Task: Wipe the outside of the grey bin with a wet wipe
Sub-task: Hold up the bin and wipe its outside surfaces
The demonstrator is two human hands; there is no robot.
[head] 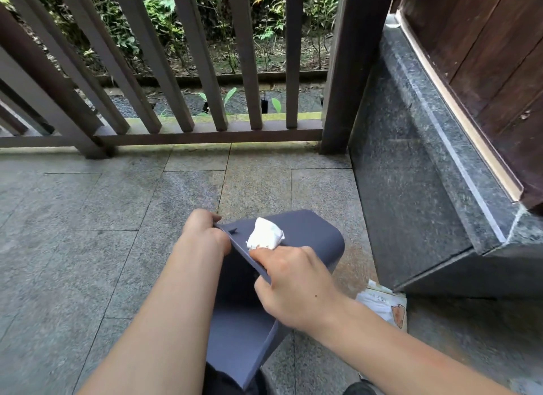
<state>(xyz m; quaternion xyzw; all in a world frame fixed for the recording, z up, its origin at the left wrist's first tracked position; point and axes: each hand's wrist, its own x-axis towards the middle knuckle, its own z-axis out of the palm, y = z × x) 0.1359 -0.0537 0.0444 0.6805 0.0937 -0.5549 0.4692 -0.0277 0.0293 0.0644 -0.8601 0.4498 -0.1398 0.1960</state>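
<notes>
Crouching on a stone floor (117,218) beside a railing (176,71), a person tilted the grey bin (311,236), the left hand (205,230) gripping its edge, the right hand (296,283) pinching a white wet wipe (264,233) against its outside.

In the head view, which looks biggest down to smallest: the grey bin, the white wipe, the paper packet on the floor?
1. Bin, by far the largest.
2. Packet and wipe look close in size; the packet is partly hidden behind the right hand's arm, so I won't rank them.
</notes>
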